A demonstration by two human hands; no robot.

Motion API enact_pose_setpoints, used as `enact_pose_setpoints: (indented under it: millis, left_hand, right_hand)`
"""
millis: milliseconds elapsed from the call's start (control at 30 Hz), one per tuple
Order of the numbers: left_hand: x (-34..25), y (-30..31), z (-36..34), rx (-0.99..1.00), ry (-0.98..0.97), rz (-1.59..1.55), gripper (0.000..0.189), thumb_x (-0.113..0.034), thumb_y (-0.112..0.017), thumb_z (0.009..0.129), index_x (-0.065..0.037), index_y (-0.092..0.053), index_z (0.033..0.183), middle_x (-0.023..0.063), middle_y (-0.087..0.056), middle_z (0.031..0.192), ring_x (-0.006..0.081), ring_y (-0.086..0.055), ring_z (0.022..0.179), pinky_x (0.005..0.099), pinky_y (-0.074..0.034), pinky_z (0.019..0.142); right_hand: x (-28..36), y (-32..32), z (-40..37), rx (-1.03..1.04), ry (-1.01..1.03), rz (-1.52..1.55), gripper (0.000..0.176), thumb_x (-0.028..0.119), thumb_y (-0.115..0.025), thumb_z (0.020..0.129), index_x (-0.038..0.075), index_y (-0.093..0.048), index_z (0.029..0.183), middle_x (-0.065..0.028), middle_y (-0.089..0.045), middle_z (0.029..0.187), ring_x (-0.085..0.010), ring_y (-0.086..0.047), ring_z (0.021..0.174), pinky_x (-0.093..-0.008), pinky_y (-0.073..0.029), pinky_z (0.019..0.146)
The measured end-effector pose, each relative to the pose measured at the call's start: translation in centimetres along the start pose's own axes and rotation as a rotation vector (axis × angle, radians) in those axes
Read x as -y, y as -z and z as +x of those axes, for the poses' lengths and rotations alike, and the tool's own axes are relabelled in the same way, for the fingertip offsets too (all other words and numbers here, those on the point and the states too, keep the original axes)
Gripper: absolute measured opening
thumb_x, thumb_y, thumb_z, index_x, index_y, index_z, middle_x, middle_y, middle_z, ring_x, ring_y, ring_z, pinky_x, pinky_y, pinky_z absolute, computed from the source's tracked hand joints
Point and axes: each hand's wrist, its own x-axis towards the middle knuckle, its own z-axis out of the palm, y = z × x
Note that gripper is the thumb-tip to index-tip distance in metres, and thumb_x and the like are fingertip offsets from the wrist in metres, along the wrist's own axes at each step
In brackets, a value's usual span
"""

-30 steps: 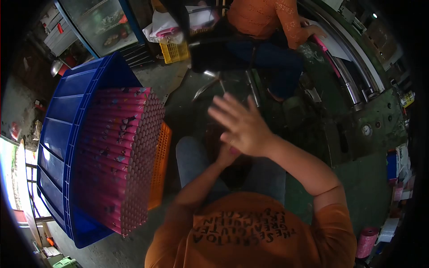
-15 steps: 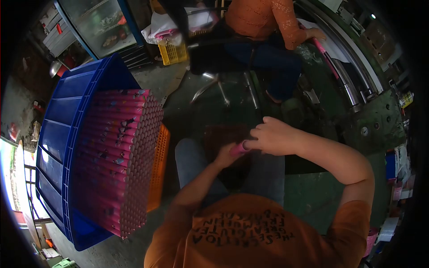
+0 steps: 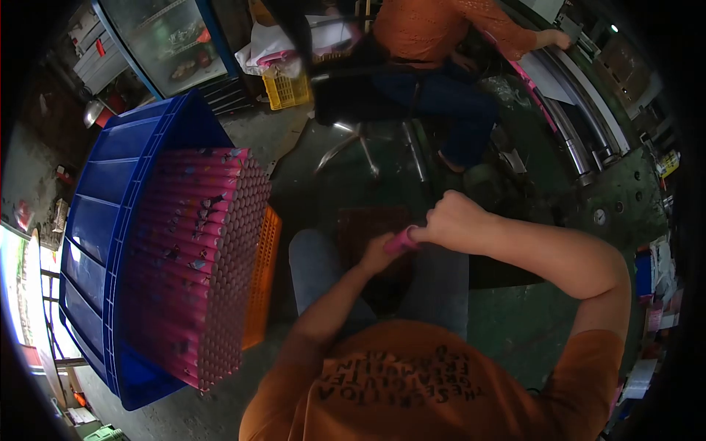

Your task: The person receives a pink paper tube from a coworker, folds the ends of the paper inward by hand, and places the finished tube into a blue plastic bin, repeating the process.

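Observation:
In the head view a pink tube (image 3: 401, 241) is held over my lap, its open end turned toward my right hand. My left hand (image 3: 379, 255) wraps around the tube's other end. My right hand (image 3: 457, 220) is closed in a fist, with its thumb side at the tube's open mouth; what its fingers hold is hidden. To my left, a blue plastic crate (image 3: 110, 165) lies tipped on its side, filled with stacked pink printed tubes (image 3: 198, 242) whose round ends face me.
An orange crate (image 3: 263, 279) stands under the blue one. Ahead, a co-worker in an orange top (image 3: 419, 33) sits by a machine with metal rollers (image 3: 570, 147). A wheeled chair base (image 3: 360, 143) stands before me. A yellow basket (image 3: 285, 90) is farther back.
My right hand has turned slightly and shifted a little right, with the tube moving along. The co-worker's arm has reached farther across the roller machine.

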Motion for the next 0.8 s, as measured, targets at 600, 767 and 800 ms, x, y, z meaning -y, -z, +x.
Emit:
enact_pose_setpoints:
  millis: [600,767,800]
  left_hand:
    - [3.3,-2.4,0.0,-0.021,0.05,-0.112,0.02,-0.02,-0.069,0.078,-0.005,-0.059,0.087,0.015,-0.062,0.08,0.0249,-0.062,0.074,0.0351,-0.048,0.066]
    - [0.6,-2.8,-0.3,0.03,0.169,0.095,0.017,-0.018,-0.067,0.078,-0.005,-0.058,0.085,0.0182,-0.062,0.084,0.0362,-0.061,0.081,0.0396,-0.048,0.068]
    - [0.4,-3.0,0.1,0.058,0.137,0.181,0.015,-0.015,-0.066,0.077,-0.005,-0.058,0.084,0.0185,-0.061,0.084,0.0376,-0.06,0.083,0.0413,-0.048,0.069]
  right_hand:
    - [1.6,-2.3,2.4,0.377,-0.474,1.336,0.042,0.037,-0.058,0.09,0.016,-0.054,0.126,-0.0068,-0.061,0.06,-0.0123,-0.055,0.049,-0.0284,-0.047,0.052]
    - [0.5,0.6,-2.4,0.283,-0.395,0.872,0.037,0.04,-0.053,0.092,0.007,-0.064,0.106,-0.0092,-0.065,0.073,-0.0112,-0.054,0.05,-0.0242,-0.046,0.056]
    - [-0.1,1.7,-3.8,0.197,-0.505,0.899,0.037,0.039,-0.052,0.093,0.006,-0.064,0.104,-0.0087,-0.065,0.074,-0.0113,-0.054,0.051,-0.0246,-0.046,0.057]
